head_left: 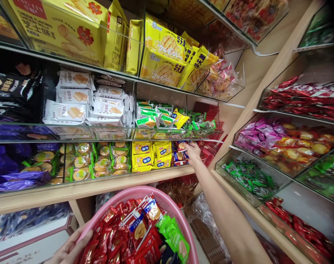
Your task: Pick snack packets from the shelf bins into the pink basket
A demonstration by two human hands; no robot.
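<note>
Head view: right fingers (189,146) touching packet (181,147) (yellow packets (162,149) beside, basket (193,238) below).

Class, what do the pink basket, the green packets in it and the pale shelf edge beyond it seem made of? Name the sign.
Pink basket: probably plastic, softly glossy; smooth rim, fine mesh wall.
Green packets: likely plastic film, shiny; creases and highlights show.
Shelf edge: wood or wood-look board, matt, pale-toned; I cannot tell which.

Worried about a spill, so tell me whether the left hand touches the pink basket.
Touching: the head view shows the left hand clasping the pink basket at its near-left rim.
</note>
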